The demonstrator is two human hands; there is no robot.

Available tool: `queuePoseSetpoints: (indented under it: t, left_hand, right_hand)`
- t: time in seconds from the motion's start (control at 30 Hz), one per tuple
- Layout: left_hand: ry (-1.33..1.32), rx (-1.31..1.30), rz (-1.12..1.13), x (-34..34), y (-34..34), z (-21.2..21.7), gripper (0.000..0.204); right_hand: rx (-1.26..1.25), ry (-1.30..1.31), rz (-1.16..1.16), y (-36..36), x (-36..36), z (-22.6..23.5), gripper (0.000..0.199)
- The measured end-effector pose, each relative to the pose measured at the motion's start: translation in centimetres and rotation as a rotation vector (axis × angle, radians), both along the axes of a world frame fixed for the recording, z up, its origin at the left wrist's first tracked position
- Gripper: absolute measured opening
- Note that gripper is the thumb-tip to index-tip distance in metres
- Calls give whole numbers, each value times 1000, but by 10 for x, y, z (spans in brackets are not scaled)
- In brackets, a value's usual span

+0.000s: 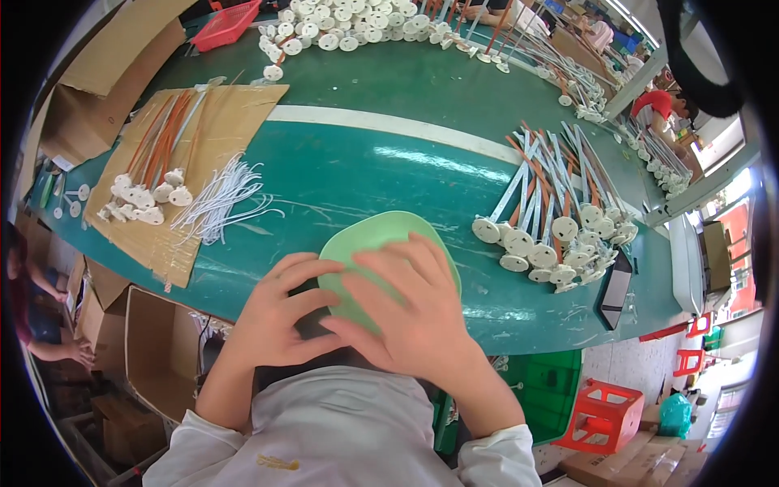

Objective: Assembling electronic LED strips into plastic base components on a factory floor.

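Note:
A light green, rounded plastic dish (389,230) lies at the near edge of the table, in front of my body. My left hand (284,310) is at the dish's left edge, fingers bent and apart, with nothing visible in it. Over the dish reaches my right hand (406,302), its fingers spread and slightly blurred. That hand hides much of the dish, so I cannot tell what lies inside. Beyond my left hand is a bundle of thin white cords (221,199). To the right lies a pile of white discs on grey and orange strips (542,243).
Cardboard (243,109) under more disc-ended strips (150,191) covers the table's left. A dark phone-like slab (615,290) lies at right. White discs (349,24) and a red basket (225,24) sit at the back. Red stools (600,414) stand on the floor. Other people work nearby.

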State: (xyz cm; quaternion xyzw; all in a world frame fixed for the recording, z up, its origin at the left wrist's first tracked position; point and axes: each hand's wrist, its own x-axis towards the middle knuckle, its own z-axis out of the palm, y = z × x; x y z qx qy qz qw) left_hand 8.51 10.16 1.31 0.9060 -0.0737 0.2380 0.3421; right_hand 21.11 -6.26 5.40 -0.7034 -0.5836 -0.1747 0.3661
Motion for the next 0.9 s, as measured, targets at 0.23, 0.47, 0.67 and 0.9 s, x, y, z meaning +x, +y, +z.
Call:
queuePoseSetpoints:
  t: [0.23, 0.47, 0.67, 0.9]
  left_hand:
    - [5, 20, 15, 1, -2, 3, 43]
    - [16, 22, 17, 1, -3, 0, 43]
    - [1, 38, 28, 2, -4, 2, 44]
    - [3, 58, 28, 3, -4, -1, 44]
  right_hand:
    - [-8, 153, -320, -120, 17, -19, 28]
    - [-452, -15, -339, -123, 18, -37, 57]
    - [-524, -5, -257, -131, 7, -36, 64]
    - [-406, -35, -228, -146, -11, -51, 37]
